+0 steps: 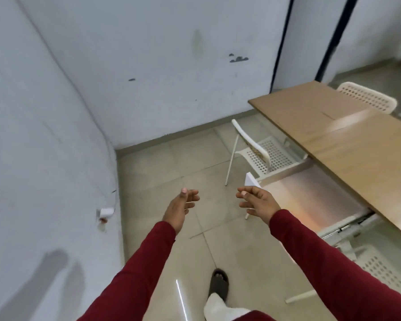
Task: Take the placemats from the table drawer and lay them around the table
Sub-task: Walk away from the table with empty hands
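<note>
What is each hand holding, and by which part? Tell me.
Nothing is held. The left hand and right hand are both open and empty, out over the floor beside the open drawer under the table.

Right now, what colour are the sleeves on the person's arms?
Dark red. Both sleeves show best in the head view, reaching toward the open drawer.

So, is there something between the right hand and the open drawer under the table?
Nothing visible blocks it. The right hand is open and empty, just at the near corner of the pulled-out drawer. The white chair stands beyond the drawer, not in the path. No placemats can be made out in the blurred drawer.
</note>
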